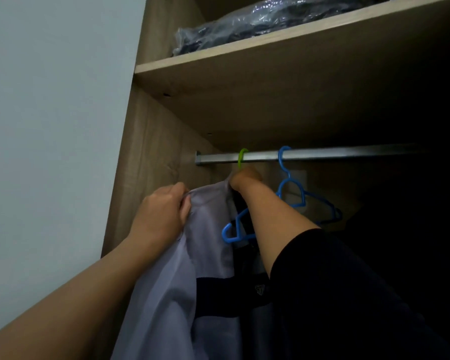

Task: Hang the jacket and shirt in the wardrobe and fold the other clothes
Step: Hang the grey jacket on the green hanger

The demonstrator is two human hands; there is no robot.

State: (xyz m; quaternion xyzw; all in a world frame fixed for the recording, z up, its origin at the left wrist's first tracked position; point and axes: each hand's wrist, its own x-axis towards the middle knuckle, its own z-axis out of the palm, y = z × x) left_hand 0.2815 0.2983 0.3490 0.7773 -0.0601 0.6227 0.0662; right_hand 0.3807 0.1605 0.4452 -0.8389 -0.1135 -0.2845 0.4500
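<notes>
- The wardrobe (151, 178) stands open, its wood-grain side panel at left and a pale wall beyond it.
- A metal rail (322, 154) runs horizontally beneath the wooden shelf (244, 55).
- A green hanger hook (242, 158) sits over the rail near its left end.
- The jacket (192, 281), light grey with a dark band across it, hangs below the green hook, just inside the left panel.
- The left hand (164, 211) pinches the jacket's upper edge, fingers curled round the fabric at the shoulder.
- The right hand (244, 178) is raised just under the green hook, at the jacket's collar; its fingers face away, so whether they grip the hanger cannot be told.
- A black sleeve (335, 281) covers the right upper arm.
- A blue hanger (291, 196) hangs on the rail to the right of the green hook, partly behind the right forearm.
- A clear plastic bag holding dark clothing (244, 27) lies on the shelf above the rail.
- The wardrobe interior at right is too dark to read.
</notes>
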